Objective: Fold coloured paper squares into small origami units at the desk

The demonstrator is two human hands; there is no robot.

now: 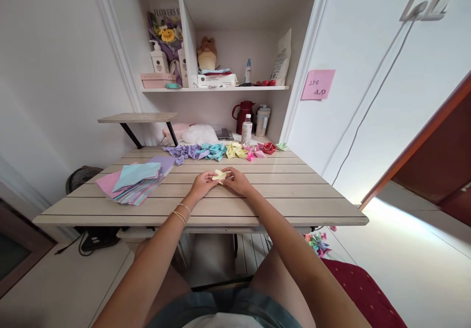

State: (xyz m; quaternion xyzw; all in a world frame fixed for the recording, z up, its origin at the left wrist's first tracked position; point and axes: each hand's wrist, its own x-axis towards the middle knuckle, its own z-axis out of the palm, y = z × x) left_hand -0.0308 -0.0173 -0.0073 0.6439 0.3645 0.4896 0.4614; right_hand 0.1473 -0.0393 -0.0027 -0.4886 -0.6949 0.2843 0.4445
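Observation:
A small pale yellow folded origami paper point(220, 175) sits between my hands, low over the middle of the wooden table. My left hand point(204, 183) pinches its left side, with bracelets on that wrist. On the other side, the fingers of my right hand point(237, 180) close on its right edge. Behind them runs a row of folded paper pieces: purple ones point(187, 151), blue ones point(212, 150), yellow ones point(235, 150), pink ones point(253, 152) and a red one point(269, 148). A fanned stack of coloured paper sheets point(138, 180) lies to the left.
The slatted table point(294, 200) has a raised wooden stand point(138, 118) at its back left. A clear bottle point(247, 129), a dark red jug point(243, 114) and a tumbler point(262, 120) stand behind the paper row, below shelves. More folded paper point(318, 243) shows below the right edge.

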